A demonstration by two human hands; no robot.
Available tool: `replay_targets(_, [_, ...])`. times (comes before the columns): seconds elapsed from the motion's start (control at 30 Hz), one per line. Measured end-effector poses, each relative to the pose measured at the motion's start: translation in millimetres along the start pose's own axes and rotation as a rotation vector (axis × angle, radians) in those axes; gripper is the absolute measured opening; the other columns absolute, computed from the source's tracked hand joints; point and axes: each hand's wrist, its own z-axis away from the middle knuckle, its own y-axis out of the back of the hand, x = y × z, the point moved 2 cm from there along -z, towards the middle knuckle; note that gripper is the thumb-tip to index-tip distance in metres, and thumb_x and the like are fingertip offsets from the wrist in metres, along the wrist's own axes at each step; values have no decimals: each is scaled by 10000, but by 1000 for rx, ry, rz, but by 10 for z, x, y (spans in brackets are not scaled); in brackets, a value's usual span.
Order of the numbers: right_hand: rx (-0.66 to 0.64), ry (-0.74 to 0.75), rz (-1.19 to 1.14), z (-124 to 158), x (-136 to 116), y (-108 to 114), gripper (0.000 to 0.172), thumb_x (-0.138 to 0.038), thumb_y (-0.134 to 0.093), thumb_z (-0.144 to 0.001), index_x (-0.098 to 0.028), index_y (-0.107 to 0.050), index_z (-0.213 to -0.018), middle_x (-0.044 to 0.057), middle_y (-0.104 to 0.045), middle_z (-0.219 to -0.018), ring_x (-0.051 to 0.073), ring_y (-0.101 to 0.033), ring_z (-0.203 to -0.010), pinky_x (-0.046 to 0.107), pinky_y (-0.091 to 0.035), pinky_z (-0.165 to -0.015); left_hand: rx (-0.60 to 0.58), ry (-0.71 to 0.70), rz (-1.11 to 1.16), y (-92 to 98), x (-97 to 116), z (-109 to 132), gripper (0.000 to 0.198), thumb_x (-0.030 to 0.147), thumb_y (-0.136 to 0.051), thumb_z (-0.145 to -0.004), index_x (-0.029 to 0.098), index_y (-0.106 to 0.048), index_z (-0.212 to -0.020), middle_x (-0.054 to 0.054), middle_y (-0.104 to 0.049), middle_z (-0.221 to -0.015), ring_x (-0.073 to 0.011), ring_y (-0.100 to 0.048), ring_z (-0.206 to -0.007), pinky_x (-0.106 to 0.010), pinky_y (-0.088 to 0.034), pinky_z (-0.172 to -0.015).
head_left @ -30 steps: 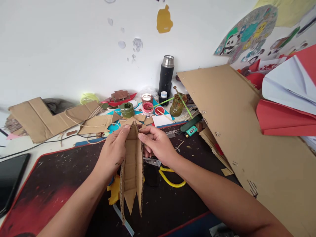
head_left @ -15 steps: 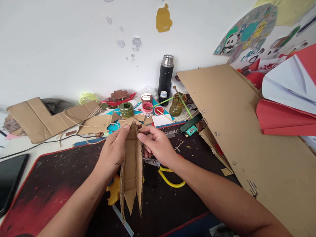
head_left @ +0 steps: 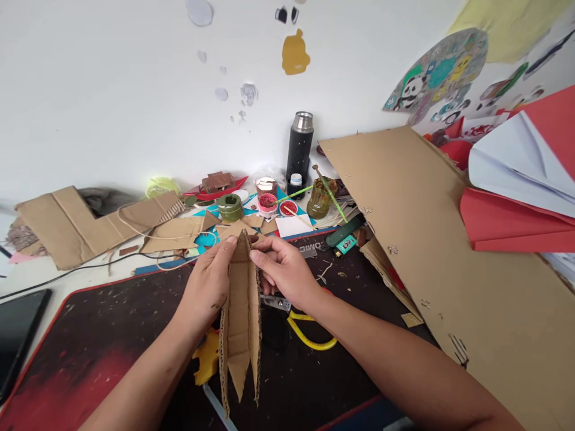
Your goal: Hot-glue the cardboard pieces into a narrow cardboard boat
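- the folded cardboard piece (head_left: 240,317) is held up over the middle of the black and red mat (head_left: 90,335), with its pointed top towards the mat's far edge and its cut points towards the near edge.
- the left hand (head_left: 207,287) wraps the piece's left wall, its fingers (head_left: 230,242) closed on the top corner.
- the right hand (head_left: 283,272) is on the other side, its fingers (head_left: 258,257) pinched shut on the right wall near the tip.
- the two walls stand close together between the hands, with a narrow channel between them.
- a yellow-handled tool (head_left: 309,335) lies on the mat, just under the right wrist.
- beyond the mat's far edge, on the worktop, stand a green paint jar (head_left: 230,207) and a black flask (head_left: 300,146).
- a large cardboard sheet (head_left: 449,239) leans over the mat's right end.
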Motion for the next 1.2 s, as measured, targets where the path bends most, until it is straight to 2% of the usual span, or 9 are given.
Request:
replay_targets(0.2, [6, -20, 12, 17, -43, -4, 357, -550, -731, -890, -249, -559, -977, -131, -492, -503, 99, -492, -362, 207, -364, -380, -41, 26, 62, -13, 5, 6, 530, 698, -561, -952, 222, -789, -1001, -42, -801, -770, -288, -716, -703, -345, -543, -646])
replay_targets(0.33, [6, -20, 7, 21, -54, -4, 360, -547, -727, -888, -243, -556, -978, -130, -512, -523, 94, -500, -373, 199, -360, -378, 7, 3, 20, -4, 32, 12, 517, 674, -580, -940, 204, -789, -983, -46, -807, -814, -277, -698, -742, -332, -527, -667])
replay_targets(0.5, [2, -8, -15, 13, -42, -3, 371, -549, -736, -880, -243, -553, -982, -135, -507, -509, 96, -488, -357, 200, -374, -371, -3, 28, 43, -13, 70, 28, 534, 700, -602, -905, 204, -792, -959, -43, -799, -780, -272, -677, -713, -330, -515, -640])
replay_targets(0.7, [6, -11, -9, 11, -44, -6, 364, -545, -730, -881, -244, -552, -981, -142, -478, -472, 100, -474, -347, 203, -370, -371, 16, -18, 37, -16, 67, 17, 506, 669, -600, -914, 208, -806, -939, -54, -819, -833, -295, -717, -795, -333, -541, -654])
replay_targets(0.93, [6, 8, -19, 9, -45, -15, 356, -537, -734, -881, -244, -549, -965, -140, -481, -467, 99, -480, -349, 197, -373, -365, -9, -13, 71, -21, 31, -3, 520, 648, -582, -944, 197, -818, -1049, -40, -824, -847, -272, -733, -782, -317, -567, -680])
replay_targets(1.1, [0, 5, -30, -11, -24, -12, 406, -571, -763, -850, -244, -548, -961, -143, -493, -478, 96, -468, -339, 202, -387, -357, 80, -21, 23, -8, -3, -8, 498, 636, -606, -931, 190, -821, -983, -54, -828, -863, -272, -728, -776, -309, -563, -642])
replay_targets(1.2, [-10, 2, -35, -26, -4, -7, 425, -586, -769, -842, -245, -545, -962, -146, -485, -464, 100, -470, -333, 200, -377, -349, 71, -19, 31, -5, -30, -20, 509, 651, -609, -926, 194, -823, -990, -59, -833, -876, -286, -740, -801, -317, -577, -642])
